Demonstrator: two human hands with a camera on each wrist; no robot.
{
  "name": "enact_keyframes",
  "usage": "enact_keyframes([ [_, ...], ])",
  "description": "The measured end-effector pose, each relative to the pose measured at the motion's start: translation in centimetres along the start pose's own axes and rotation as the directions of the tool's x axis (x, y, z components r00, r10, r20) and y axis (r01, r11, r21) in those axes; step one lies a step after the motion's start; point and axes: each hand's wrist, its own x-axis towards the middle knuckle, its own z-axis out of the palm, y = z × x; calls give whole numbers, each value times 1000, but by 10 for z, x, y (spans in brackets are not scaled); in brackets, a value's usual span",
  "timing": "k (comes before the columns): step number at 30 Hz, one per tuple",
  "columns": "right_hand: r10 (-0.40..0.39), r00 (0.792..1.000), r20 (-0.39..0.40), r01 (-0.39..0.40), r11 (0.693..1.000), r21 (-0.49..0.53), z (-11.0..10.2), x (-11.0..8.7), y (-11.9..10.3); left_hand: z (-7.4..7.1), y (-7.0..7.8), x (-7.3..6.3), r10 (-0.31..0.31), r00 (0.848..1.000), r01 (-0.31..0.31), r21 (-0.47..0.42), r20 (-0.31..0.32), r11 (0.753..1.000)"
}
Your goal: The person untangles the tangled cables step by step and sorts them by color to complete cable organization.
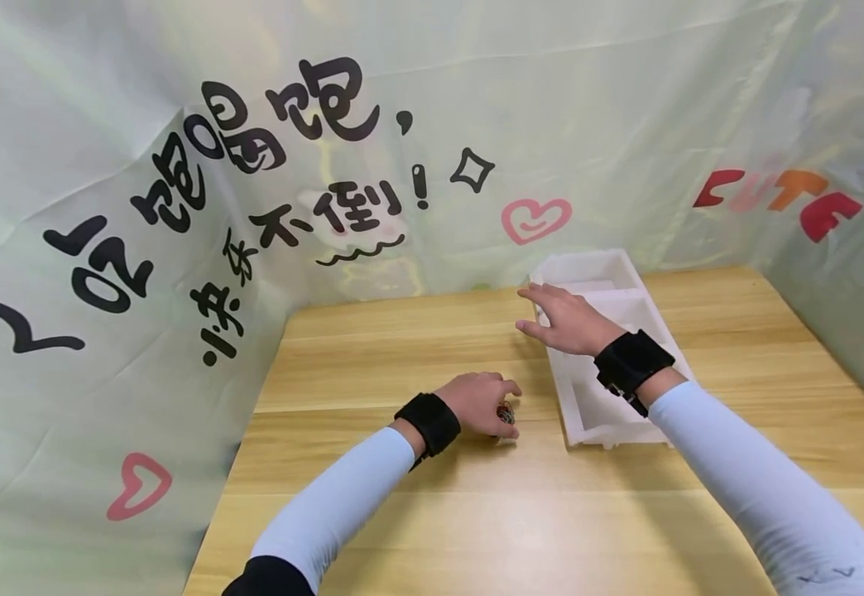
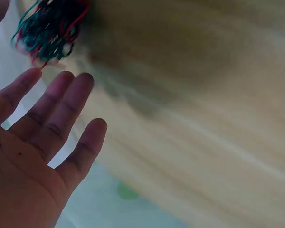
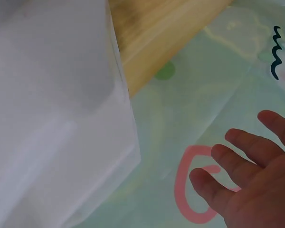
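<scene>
My left hand (image 1: pixel 479 403) is low over the table, its thumb and fingers parted around a small tangle of thin wires or threads (image 1: pixel 506 413). In the left wrist view the tangle (image 2: pixel 52 31) shows red, green and dark strands, just past the extended fingertips (image 2: pixel 85 81); the thumb is mostly cut off at the corner. My right hand (image 1: pixel 569 319), fingers spread and nothing in it, hovers over the left edge of a white divided box (image 1: pixel 575 414). The right wrist view has that hand (image 3: pixel 261 178) apart from the white box wall (image 3: pixel 99 123).
The box stands lengthwise on the wooden table (image 1: pixel 372 348), its far end near the back edge. A printed cloth (image 1: pixel 432 108) with dark characters and hearts hangs behind the table and along both sides.
</scene>
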Motion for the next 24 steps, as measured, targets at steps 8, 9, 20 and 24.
enact_keyframes([
  [8, -21, 1000, 8, 21, 1000, 13, 9, -10, 1, 12, 4, -6, 3, 1000, -3, 4, -7, 1000],
  [9, -22, 1000, 8, 22, 1000, 15, 10, -11, 1, 12, 4, -6, 8, 1000, -9, -9, -9, 1000],
  [20, -14, 1000, 23, 13, 999, 34, 14, -14, -2, 6, -5, -14, -1, 996, -15, -182, -88, 983],
  [24, -23, 999, 27, 21, 998, 61, 17, -16, -6, 3, -8, -17, -23, 993, -8, -256, -119, 967],
])
